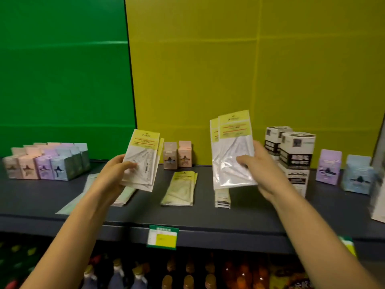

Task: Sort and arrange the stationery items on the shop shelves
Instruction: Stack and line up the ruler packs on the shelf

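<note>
My left hand (pixel 116 171) grips a small stack of ruler-set packs (pixel 143 159), clear sleeves with yellow headers, held upright above the dark shelf (pixel 260 213). My right hand (pixel 258 170) grips a second stack of the same packs (pixel 231 151), raised a little higher. Beneath and between my hands, more such packs lie flat on the shelf: one pile in the middle (pixel 181 188), a thin pile (pixel 223 198) under the right stack, and another pile (pixel 127 195) partly hidden by my left forearm.
Pastel small boxes (pixel 43 163) crowd the shelf's left end; two more (pixel 177 155) stand at the back centre. Black-and-white cartons (pixel 295 155) are stacked at right, with purple (pixel 328 166) and blue (pixel 357 174) boxes beyond. A price tag (pixel 162 236) hangs on the shelf edge; bottles fill the shelf below.
</note>
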{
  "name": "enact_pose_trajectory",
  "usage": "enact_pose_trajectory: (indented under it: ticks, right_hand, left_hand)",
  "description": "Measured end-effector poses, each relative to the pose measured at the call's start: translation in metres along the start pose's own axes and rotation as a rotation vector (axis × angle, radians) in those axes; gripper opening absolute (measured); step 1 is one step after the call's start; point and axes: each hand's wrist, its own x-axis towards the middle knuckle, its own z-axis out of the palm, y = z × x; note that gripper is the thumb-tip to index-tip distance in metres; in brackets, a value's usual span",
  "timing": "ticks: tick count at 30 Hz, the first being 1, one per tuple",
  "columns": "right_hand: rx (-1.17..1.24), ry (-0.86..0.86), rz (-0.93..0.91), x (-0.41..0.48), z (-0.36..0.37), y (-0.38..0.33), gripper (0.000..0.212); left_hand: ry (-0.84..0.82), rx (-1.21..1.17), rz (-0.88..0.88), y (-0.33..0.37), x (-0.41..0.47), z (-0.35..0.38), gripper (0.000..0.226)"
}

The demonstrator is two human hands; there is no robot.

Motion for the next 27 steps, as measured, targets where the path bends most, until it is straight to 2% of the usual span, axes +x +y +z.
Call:
enact_pose_trajectory:
  ticks: [7,12,14,22,27]
  right_hand:
    - [0.051,-0.025,0.191,0.024,0.090,0.039,0.042]
    - [0.017,0.010,0.238,0.032,0.114,0.056,0.039]
    - [-0.054,-0.005,0.244,0.032,0.118,0.058,0.033]
    - [-0.420,-0.026,0.329,0.036,0.134,0.074,0.038]
    - [-0.571,-0.027,0.315,0.032,0.138,0.078,0.035]
  left_hand:
    - [-0.029,0.142,-0.021,-0.023,0.033,-0.041,0.035]
    - [-0.069,0.157,-0.046,-0.036,0.046,-0.053,0.035]
    - [-0.087,0.157,-0.054,-0.039,0.049,-0.052,0.035]
    - [-0.130,0.082,-0.057,-0.042,0.052,-0.049,0.037]
    - [-0.140,0.087,-0.032,-0.040,0.048,-0.042,0.033]
